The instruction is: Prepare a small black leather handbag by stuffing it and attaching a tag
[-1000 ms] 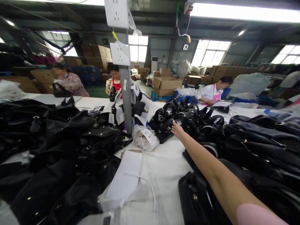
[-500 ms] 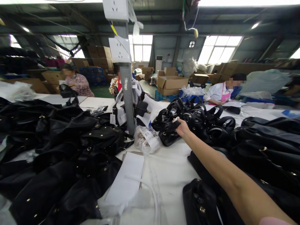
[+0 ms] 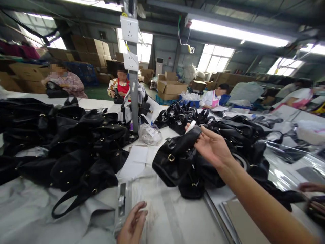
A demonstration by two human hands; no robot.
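Observation:
My right hand (image 3: 212,146) is closed on the top edge of a black handbag (image 3: 174,157) with gold rings, holding it just above the white table (image 3: 175,217) in the middle of the view. A white cover sits on the thumb tip. At the bottom edge my left hand (image 3: 133,226) rests on the table with loosely spread fingers and nothing in it, right beside a clear plastic sleeve (image 3: 122,205) that has a metal piece inside.
A heap of black bags (image 3: 76,135) fills the left side, and another heap (image 3: 241,130) the right. A grey pole with sockets (image 3: 134,101) rises mid-table beside a plastic bag of small parts (image 3: 151,134). Co-workers sit at the far side. Another person's hand (image 3: 309,187) shows at right.
My right hand has pulled one black handbag from the far pile toward me and lifted it. My left hand has come into view at the bottom. The camera has tilted down.

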